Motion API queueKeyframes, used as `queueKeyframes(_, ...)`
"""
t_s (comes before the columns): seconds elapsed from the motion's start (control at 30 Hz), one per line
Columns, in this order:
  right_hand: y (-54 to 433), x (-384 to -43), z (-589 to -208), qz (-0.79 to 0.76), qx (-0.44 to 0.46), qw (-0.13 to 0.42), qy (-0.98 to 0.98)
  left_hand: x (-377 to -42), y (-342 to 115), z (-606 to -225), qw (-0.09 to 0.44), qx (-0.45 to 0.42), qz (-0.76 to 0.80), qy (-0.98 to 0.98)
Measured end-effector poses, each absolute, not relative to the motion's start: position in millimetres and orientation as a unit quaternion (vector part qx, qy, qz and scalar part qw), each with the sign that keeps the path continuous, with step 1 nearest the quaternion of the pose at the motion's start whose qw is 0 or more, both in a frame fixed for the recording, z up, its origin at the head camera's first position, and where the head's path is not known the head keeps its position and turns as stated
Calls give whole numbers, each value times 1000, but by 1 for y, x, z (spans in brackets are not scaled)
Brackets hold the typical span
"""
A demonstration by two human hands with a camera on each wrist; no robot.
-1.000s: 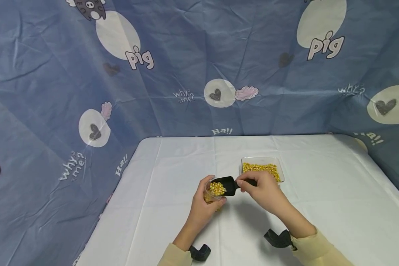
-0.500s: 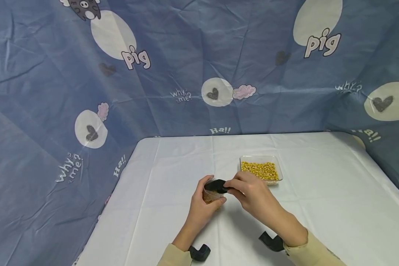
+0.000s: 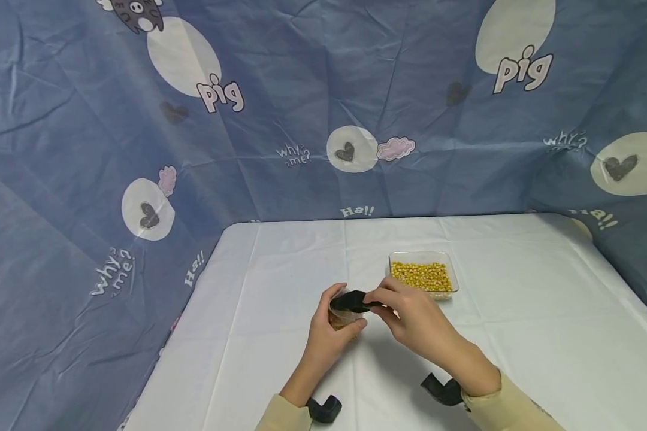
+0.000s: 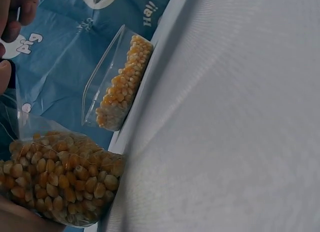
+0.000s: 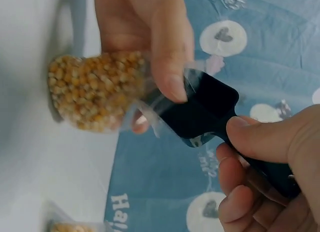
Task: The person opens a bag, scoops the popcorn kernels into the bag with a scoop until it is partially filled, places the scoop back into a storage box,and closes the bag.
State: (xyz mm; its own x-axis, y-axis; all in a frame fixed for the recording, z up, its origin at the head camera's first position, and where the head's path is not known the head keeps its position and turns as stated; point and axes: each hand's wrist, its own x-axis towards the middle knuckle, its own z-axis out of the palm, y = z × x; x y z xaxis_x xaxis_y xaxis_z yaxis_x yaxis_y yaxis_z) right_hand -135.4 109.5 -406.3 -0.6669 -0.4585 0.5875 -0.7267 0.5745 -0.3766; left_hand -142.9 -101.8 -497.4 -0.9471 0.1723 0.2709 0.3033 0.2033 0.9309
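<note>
My left hand (image 3: 326,338) grips a clear plastic bag (image 4: 45,124) by its upper part, thumb and fingers round its open mouth. Corn kernels (image 4: 65,179) fill the lower part of the bag, which stands on the table. Between thumb and fingers, my right hand (image 3: 415,308) holds the handle of a black scoop (image 5: 205,99). The scoop is tipped over, with its front end inside the bag's mouth; no kernels show on its visible part. In the head view, the left hand and scoop hide much of the bag.
Behind the right hand stands a clear rectangular container (image 3: 420,257) partly filled with corn kernels. A white cloth (image 3: 280,263) covers the table. A blue printed curtain (image 3: 280,191) hangs along its back and left sides.
One second ago the scoop carried kernels at the bag's mouth. The right hand has moved left and turned the scoop over into the bag. The left hand has barely moved.
</note>
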Motion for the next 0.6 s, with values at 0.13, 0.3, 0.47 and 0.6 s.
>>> queueKeyframes(0.13, 119, -136, -398, 341, 307, 199, -866, -143, -101, -497, 60, -143, -615, -773)
queueKeyframes(0.3, 132, -140, -390, 389, 265, 181, -863, -146, -103, -498, 58, -131, -643, -752)
queueKeyframes(0.47, 146, -145, -384, 426, 216, 174, -861, -148, -104, -499, 47, -138, -687, -712)
queueKeyframes(0.6, 160, -150, -383, 430, 159, 174, -871, -147, -104, -498, 37, -134, -706, -694)
